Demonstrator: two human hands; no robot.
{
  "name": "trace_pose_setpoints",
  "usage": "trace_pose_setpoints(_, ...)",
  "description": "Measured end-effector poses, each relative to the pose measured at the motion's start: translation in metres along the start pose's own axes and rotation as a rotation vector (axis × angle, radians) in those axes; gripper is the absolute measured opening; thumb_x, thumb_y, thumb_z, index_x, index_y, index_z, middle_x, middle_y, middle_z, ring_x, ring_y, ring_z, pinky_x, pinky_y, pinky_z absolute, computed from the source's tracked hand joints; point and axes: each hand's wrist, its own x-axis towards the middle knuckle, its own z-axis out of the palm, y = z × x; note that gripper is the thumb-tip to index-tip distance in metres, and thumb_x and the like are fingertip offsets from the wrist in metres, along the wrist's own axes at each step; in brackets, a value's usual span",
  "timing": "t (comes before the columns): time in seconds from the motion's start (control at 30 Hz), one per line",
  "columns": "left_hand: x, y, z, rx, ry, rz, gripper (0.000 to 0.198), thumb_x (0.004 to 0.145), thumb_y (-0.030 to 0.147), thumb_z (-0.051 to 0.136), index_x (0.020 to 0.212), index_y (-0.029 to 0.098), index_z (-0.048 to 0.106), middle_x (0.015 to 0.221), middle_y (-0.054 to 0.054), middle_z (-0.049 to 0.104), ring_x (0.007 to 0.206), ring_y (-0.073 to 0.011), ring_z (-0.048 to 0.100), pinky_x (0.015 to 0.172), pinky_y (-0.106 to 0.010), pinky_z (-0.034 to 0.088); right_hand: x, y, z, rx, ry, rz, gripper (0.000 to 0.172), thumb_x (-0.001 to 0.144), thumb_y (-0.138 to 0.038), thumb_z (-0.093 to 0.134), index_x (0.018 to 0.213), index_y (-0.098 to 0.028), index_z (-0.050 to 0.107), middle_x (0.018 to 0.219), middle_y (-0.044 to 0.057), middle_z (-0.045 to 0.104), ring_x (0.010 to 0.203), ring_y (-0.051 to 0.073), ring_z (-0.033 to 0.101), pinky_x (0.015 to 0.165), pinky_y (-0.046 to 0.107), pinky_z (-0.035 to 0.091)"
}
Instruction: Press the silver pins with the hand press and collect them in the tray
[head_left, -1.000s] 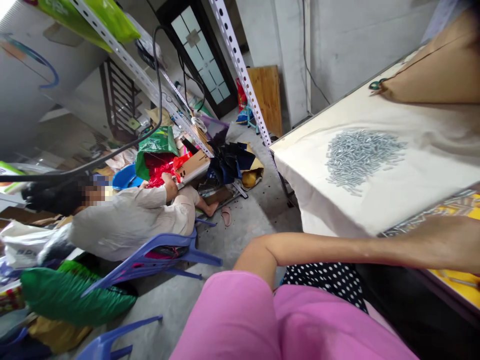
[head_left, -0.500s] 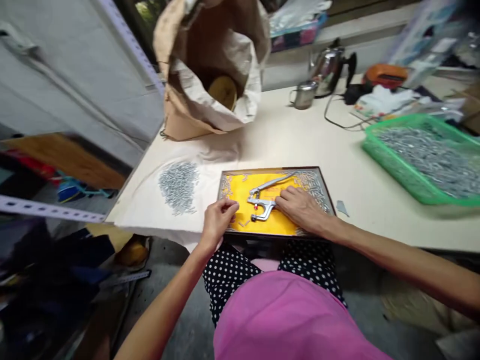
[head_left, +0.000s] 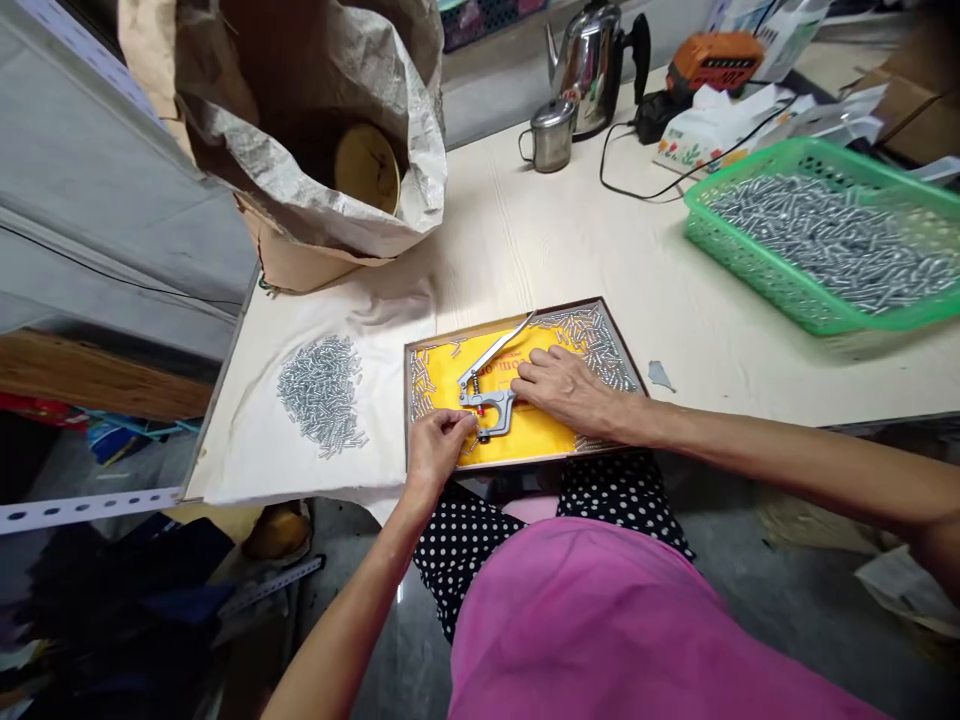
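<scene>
Gap's closed: left hand (head_left: 437,448) now right at the pliers' (head_left: 507,408) nose, fingertips pinched, can't tell on what. Right hand (head_left: 568,392) curled round pliers in the tray (head_left: 541,436) on the desk (head_left: 495,240). Upper handle's raised; likely positioning, unsqueezed.

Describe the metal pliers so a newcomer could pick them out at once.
On the pale table, find the yellow-lined tray. The metal pliers are in it, at the right hand. Unlike the small metal pieces, they have a red spot.
</scene>
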Motion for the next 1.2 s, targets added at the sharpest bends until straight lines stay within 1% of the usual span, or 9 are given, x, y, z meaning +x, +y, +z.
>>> trace_pose_setpoints(0.27, 0.002, -0.003, 0.007, 0.007, -0.065, -0.074, 0.031, 0.073, 0.047, 0.074, 0.072, 0.017, 0.074, 0.056, -0.001, 0.064, 0.058, -0.0157, 0.059, 0.052, -0.023, 0.040, 0.001, 0.003, 0.010, 0.033, -0.033, -0.009, 0.017, 0.103, -0.017, 0.046, 0.100, -0.018, 0.063, 0.091, 0.007, 0.063, 0.091, 0.023, 0.045, 0.074, 0.036, 0.025)
trace_pose_setpoints(0.43, 0.005, -0.002, 0.006, 0.022, -0.112, -0.110, 0.033, 0.072, 0.049, 0.072, 0.069, 0.016, 0.072, 0.051, 0.002, 0.058, 0.047, -0.0114, 0.048, 0.047, -0.023, 0.032, -0.001, 0.004, 0.018, 0.070, -0.015, 0.003, 0.015, 0.102, -0.015, 0.046, 0.101, -0.019, 0.060, 0.095, 0.007, 0.061, 0.092, 0.023, 0.047, 0.079, 0.036, 0.029)
trace_pose_setpoints(0.53, 0.009, 0.004, 0.004, 0.024, -0.172, -0.145, 0.033, 0.070, 0.049, 0.073, 0.064, 0.017, 0.068, 0.048, 0.003, 0.054, 0.043, -0.0087, 0.040, 0.044, -0.022, 0.027, -0.001, 0.004, 0.019, 0.131, -0.008, 0.017, 0.016, 0.102, -0.014, 0.044, 0.101, -0.020, 0.059, 0.098, 0.006, 0.060, 0.090, 0.021, 0.048, 0.079, 0.035, 0.031)
trace_pose_setpoints(0.63, 0.013, 0.010, 0.000, 0.035, -0.264, -0.171, 0.036, 0.068, 0.049, 0.074, 0.056, 0.018, 0.061, 0.043, 0.004, 0.049, 0.041, -0.0074, 0.035, 0.043, -0.022, 0.024, 0.000, 0.004, 0.018, 0.184, -0.025, 0.040, 0.017, 0.102, -0.015, 0.043, 0.101, -0.020, 0.059, 0.099, 0.007, 0.060, 0.087, 0.020, 0.048, 0.072, 0.033, 0.031)
trace_pose_setpoints(0.77, 0.017, 0.012, -0.005, 0.062, -0.345, -0.174, 0.041, 0.064, 0.053, 0.077, 0.053, 0.019, 0.058, 0.044, 0.003, 0.050, 0.041, -0.0079, 0.038, 0.043, -0.023, 0.024, 0.001, 0.003, 0.020, 0.199, -0.044, 0.059, 0.018, 0.102, -0.016, 0.042, 0.100, -0.020, 0.059, 0.099, 0.008, 0.061, 0.084, 0.020, 0.047, 0.068, 0.033, 0.029)
trace_pose_setpoints(0.9, 0.014, 0.012, -0.006, 0.027, -0.349, -0.201, 0.043, 0.059, 0.057, 0.079, 0.061, 0.018, 0.062, 0.048, 0.004, 0.051, 0.044, -0.0082, 0.040, 0.045, -0.022, 0.027, 0.003, 0.004, 0.018, 0.210, -0.052, 0.052, 0.016, 0.102, -0.016, 0.043, 0.101, -0.020, 0.059, 0.101, 0.008, 0.062, 0.085, 0.020, 0.049, 0.068, 0.033, 0.030)
trace_pose_setpoints(0.97, 0.012, 0.012, -0.005, 0.012, -0.335, -0.224, 0.045, 0.055, 0.059, 0.080, 0.063, 0.018, 0.063, 0.049, 0.004, 0.051, 0.045, -0.0080, 0.039, 0.045, -0.022, 0.027, 0.007, 0.007, 0.012, 0.253, -0.088, 0.062, 0.012, 0.102, -0.021, 0.047, 0.101, -0.020, 0.058, 0.102, 0.008, 0.062, 0.079, 0.018, 0.048, 0.065, 0.033, 0.029)
trace_pose_setpoints(1.07, 0.010, 0.015, -0.003, 0.008, -0.319, -0.244, 0.048, 0.052, 0.060, 0.082, 0.064, 0.017, 0.064, 0.049, 0.004, 0.052, 0.045, -0.0078, 0.039, 0.045, -0.022, 0.027, 0.018, 0.014, 0.002, 0.322, -0.102, 0.088, 0.014, 0.103, -0.027, 0.046, 0.104, -0.019, 0.058, 0.108, 0.008, 0.061, 0.072, 0.016, 0.046, 0.061, 0.033, 0.029)
trace_pose_setpoints(1.2, 0.010, 0.015, -0.002, 0.007, -0.313, -0.226, 0.049, 0.052, 0.061, 0.083, 0.061, 0.017, 0.063, 0.048, 0.004, 0.050, 0.044, -0.0075, 0.039, 0.045, -0.022, 0.027, 0.040, 0.023, 0.005, 0.235, -0.010, 0.066, 0.026, 0.102, -0.014, 0.035, 0.114, -0.019, 0.057, 0.121, 0.013, 0.057, 0.096, 0.024, 0.050, 0.072, 0.036, 0.034)
